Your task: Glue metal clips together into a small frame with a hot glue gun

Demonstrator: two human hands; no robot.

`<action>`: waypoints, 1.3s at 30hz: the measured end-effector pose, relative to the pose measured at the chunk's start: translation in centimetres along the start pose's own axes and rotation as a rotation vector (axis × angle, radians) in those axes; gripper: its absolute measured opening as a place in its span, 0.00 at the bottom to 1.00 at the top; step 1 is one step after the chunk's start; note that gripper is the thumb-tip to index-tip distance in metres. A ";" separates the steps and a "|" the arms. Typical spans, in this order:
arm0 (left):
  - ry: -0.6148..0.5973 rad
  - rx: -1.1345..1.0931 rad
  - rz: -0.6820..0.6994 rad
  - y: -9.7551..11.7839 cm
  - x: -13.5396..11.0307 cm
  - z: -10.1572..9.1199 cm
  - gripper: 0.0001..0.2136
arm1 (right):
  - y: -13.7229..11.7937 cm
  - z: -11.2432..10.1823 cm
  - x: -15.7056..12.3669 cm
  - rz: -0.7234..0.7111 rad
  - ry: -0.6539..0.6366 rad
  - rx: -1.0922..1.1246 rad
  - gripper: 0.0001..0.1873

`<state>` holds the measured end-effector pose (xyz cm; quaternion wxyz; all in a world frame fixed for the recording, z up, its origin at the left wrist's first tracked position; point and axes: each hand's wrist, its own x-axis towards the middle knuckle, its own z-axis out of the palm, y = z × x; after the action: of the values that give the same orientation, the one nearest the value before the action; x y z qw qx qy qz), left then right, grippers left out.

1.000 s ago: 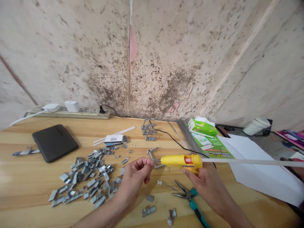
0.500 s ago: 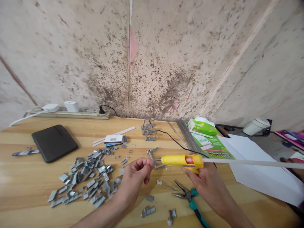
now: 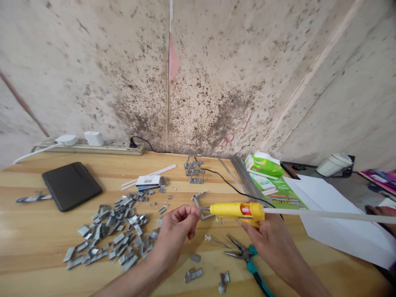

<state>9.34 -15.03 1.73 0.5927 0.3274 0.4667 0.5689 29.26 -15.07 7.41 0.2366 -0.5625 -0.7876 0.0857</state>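
Observation:
My right hand (image 3: pixel 266 231) is wrapped round a yellow hot glue gun (image 3: pixel 230 209), whose nozzle points left. A long white glue stick (image 3: pixel 309 213) sticks out of its back end. At the nozzle tip, my left hand (image 3: pixel 181 222) pinches something small that its fingers mostly hide. Just behind the nozzle lies a bent grey metal frame (image 3: pixel 196 201). Below the gun are needle-nose pliers (image 3: pixel 246 253) with teal handles, jaws apart. Small joined metal pieces (image 3: pixel 194 274) lie near the front edge.
A heap of grey metal pieces (image 3: pixel 108 235) spreads left of my left hand. Behind stand a black tablet-like slab (image 3: pixel 71 185), a power strip (image 3: pixel 117 147) and metal assemblies (image 3: pixel 194 169). Thin metal rods (image 3: pixel 247 177), a green tissue pack (image 3: pixel 262 166) and white paper (image 3: pixel 321 206) lie right. Another person's hand (image 3: pixel 379 212) shows far right.
The glue gun's rear and glue stick have shifted down very slightly. My left hand stays pinched at the nozzle tip, and the things on the table look the same.

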 end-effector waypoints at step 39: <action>-0.269 -0.440 -0.237 -0.2 0.2 -0.4 0.09 | 0.1 -0.1 -0.3 -0.126 0.086 -0.097 0.12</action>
<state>9.01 -14.97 1.38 0.7685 0.2065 0.2841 0.5349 29.41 -15.29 7.36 0.2476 -0.5258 -0.8137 0.0082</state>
